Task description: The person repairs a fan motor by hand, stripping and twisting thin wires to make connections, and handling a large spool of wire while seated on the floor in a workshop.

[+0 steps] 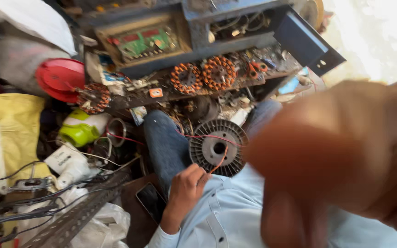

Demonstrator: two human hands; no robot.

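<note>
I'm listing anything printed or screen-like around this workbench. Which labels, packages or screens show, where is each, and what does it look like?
Phone: dark blank rectangular screen, lying flat beside the left hand.
Circuit board: green and red panel in a beige frame, top centre.
Tag: small orange square on the shelf edge.
White device: dark print on its side, too small to tell, left of the jeans.

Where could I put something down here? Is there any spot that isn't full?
Hardly any. The one bare-looking patch is the brown floor beside the black phone, between the metal strip and the left hand. The shelf with copper coils is packed. Right hand blurs the rest.
</note>
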